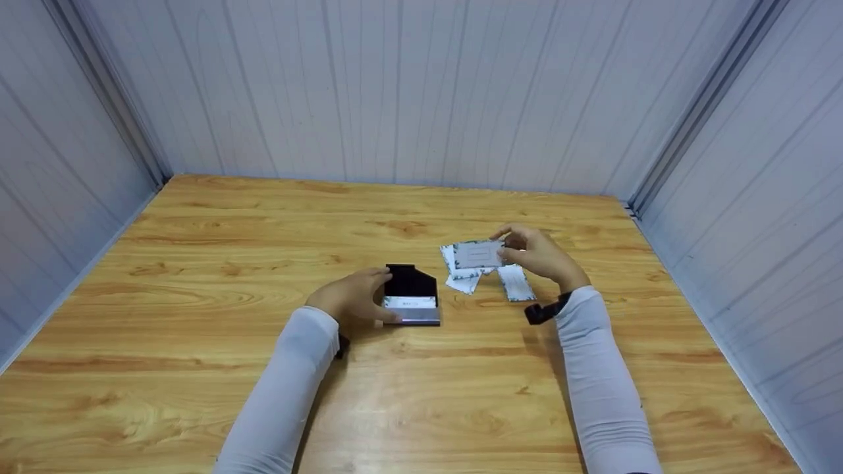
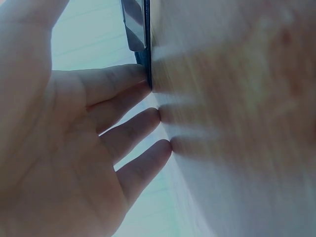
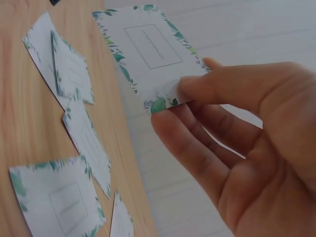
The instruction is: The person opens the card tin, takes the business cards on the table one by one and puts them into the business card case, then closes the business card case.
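A black business card holder (image 1: 409,282) with a silvery front lip lies on the wooden table, a white card (image 1: 409,302) showing inside it. My left hand (image 1: 352,296) holds its left side, thumb at the front and fingers toward the back. In the left wrist view, fingertips (image 2: 163,143) rest on the table beside the holder's dark edge (image 2: 147,44). To the right, my right hand (image 1: 537,253) pinches a white business card (image 3: 148,49) with a green leaf border between thumb and fingers, raised above several similar loose cards (image 3: 57,197).
Beneath and beside the raised card, loose cards (image 1: 517,284) lie overlapping or apart on the wooden table (image 1: 263,224). Pale panelled walls (image 1: 369,92) enclose the table's back and both sides.
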Available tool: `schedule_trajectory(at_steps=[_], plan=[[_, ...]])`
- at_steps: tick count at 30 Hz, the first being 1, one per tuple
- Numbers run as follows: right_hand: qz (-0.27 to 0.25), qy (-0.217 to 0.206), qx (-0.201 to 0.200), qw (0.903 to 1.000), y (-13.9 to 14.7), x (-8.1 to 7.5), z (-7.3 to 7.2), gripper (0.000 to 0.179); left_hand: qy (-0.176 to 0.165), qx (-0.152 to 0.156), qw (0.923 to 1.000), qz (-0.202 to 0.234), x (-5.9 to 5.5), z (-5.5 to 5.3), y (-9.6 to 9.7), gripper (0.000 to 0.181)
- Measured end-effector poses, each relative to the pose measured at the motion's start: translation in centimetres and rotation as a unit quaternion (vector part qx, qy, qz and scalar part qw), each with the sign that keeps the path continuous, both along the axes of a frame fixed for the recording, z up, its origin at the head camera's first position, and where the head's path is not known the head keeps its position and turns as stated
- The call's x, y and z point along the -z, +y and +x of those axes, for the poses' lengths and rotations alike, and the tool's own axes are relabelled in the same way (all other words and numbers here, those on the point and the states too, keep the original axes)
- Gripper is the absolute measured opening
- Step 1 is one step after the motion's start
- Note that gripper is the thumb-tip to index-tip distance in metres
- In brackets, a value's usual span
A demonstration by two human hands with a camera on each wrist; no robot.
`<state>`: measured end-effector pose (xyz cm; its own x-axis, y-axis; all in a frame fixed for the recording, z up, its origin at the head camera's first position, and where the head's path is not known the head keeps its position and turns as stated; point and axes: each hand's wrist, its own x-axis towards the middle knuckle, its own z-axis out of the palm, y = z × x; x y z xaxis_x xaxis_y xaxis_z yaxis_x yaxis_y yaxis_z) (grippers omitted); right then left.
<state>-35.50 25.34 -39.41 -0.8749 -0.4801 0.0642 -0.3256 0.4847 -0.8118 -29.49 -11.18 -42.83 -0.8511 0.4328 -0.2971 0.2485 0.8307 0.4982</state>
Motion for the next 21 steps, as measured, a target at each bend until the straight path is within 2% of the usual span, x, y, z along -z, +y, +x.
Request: schedule_trajectory(at_steps=[6, 14, 21], plan=[[0.021, 0.032, -0.025, 0.9989, -2.2, 0.0, 0.6, 0.022, 0.006, 0.010, 0.9999, -0.006, 0.0, -0.1, 0.1, 0.100], [0.039, 0.065, -0.053, 0.9957, -4.8, 0.2, 1.2, 0.019, 0.000, 0.004, 1.0000, -0.001, -0.1, -0.1, 0.1, 0.101], [0.049, 0.075, -0.059, 0.9942, -6.5, 0.8, 1.6, 0.018, 0.002, 0.009, 1.0000, 0.003, 0.0, -0.1, 0.1, 0.101]])
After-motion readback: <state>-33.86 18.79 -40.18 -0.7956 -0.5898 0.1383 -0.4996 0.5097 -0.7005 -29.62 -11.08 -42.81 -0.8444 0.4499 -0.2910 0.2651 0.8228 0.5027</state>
